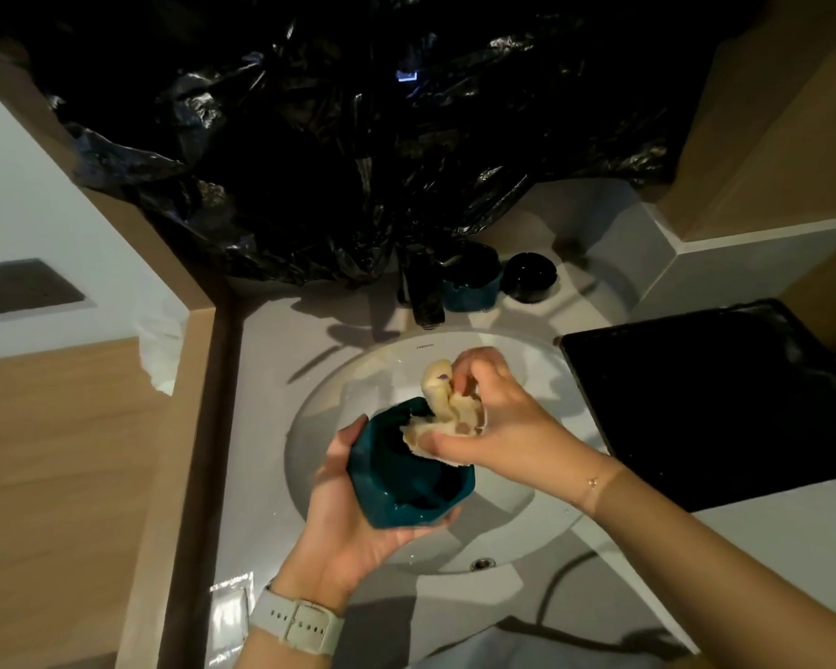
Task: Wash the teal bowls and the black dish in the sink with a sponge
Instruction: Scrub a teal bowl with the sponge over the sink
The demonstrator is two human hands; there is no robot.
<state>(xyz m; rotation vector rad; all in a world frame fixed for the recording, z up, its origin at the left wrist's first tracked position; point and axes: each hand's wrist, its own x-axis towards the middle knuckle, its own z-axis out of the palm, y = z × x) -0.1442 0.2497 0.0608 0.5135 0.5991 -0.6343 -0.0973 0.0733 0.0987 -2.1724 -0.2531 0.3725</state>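
Over the white sink (527,374) my left hand (353,519) grips a faceted teal bowl (406,475) from below, tilted with its opening toward me. My right hand (498,422) holds a crumpled pale yellow sponge (442,408) against the bowl's upper rim and inside. A second teal bowl (471,289) stands on the counter behind the sink, right of the dark tap (423,294). The black dish (529,277) stands just right of that bowl.
A black plastic sheet (358,137) hangs over the wall behind the tap. A large black tray (725,398) lies on the counter right of the sink. A small clear packet (230,610) lies at the counter's front left. Wooden panels flank both sides.
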